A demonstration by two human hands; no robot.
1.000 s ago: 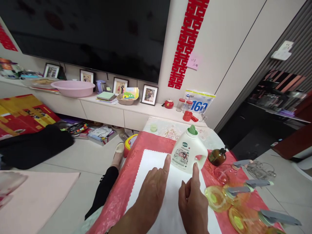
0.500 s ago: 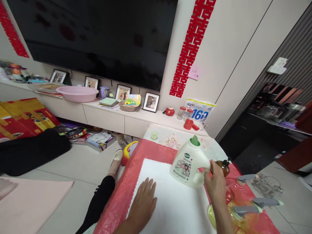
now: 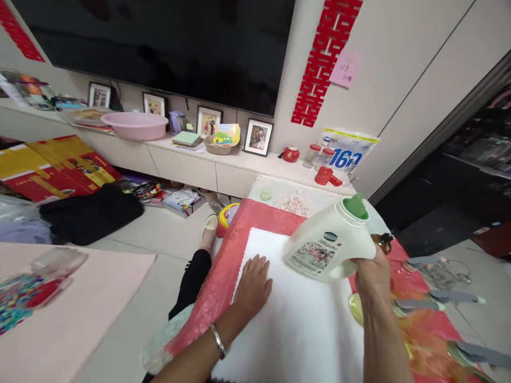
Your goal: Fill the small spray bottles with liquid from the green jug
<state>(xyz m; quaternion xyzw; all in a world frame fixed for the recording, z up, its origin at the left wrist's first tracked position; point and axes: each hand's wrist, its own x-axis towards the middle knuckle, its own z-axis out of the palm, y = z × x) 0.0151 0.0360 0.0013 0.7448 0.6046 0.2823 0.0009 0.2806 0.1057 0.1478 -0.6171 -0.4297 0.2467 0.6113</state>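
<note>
My right hand (image 3: 371, 268) grips the handle of a pale detergent jug (image 3: 319, 247), which is tilted to the right over a white scallop-edged mat (image 3: 295, 324). The jug has a printed label and a green spout in its open mouth; no cap sits on it. My left hand (image 3: 252, 284) lies flat on the mat, fingers extended, with a silver bangle on the wrist. Just behind the jug stands an amber bottle with a black top (image 3: 382, 242). A small pale green cup (image 3: 265, 194) rests at the table's far left corner.
Grey-handled tools (image 3: 419, 305) and orange mesh (image 3: 429, 343) lie on the red tablecloth (image 3: 211, 298) at right. A low cabinet (image 3: 179, 162) behind carries a pink basin (image 3: 136, 126), photo frames and red-lidded jars. At left is a pink-topped surface (image 3: 99, 298) with colourful small pieces.
My right hand has closed round the jug's handle and tipped the jug to the right. My left hand stays flat on the mat. The camera view has shifted.
</note>
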